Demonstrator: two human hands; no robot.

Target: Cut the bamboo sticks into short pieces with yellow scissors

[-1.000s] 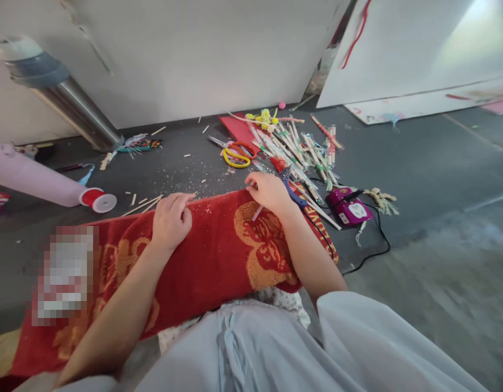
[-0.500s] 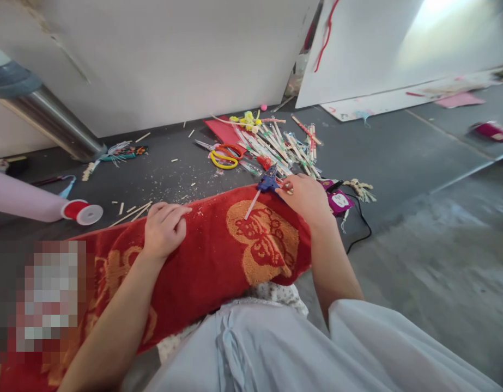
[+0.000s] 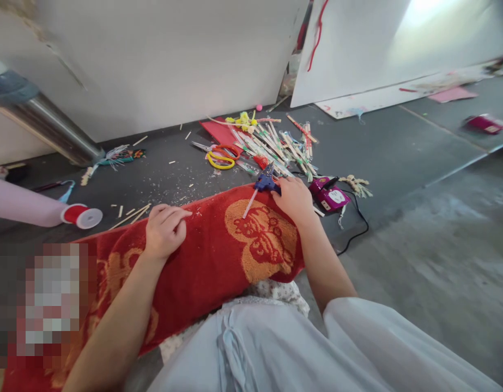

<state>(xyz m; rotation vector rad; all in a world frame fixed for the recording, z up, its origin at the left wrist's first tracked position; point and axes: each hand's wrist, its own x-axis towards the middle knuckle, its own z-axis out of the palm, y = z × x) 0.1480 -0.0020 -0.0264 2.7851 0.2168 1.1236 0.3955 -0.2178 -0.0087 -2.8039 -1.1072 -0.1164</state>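
A blue glue gun (image 3: 266,181) lies at the towel's far edge, its pale glue stick pointing back towards me over the cloth. My right hand (image 3: 293,200) is closed about its handle; the fingertips are partly hidden. On the red towel (image 3: 202,245), which has an orange pattern and is spread over my lap and the table edge, rests my left hand (image 3: 165,230). Its fingers are loosely bent, the forefinger stretched out, and nothing shows in them. Small pale crumbs lie beside that fingertip.
Scissors (image 3: 222,157) with orange and yellow handles lie beyond the towel, beside a heap of wrapped sticks (image 3: 271,142). A purple power socket (image 3: 329,195) with a black cord stands right of my right hand. At left are a red ribbon spool (image 3: 80,215) and a metal pole (image 3: 67,125).
The view has shifted slightly. My right hand has drawn a little left around the glue gun's handle, uncovering more of the purple socket. My left hand stays in place.
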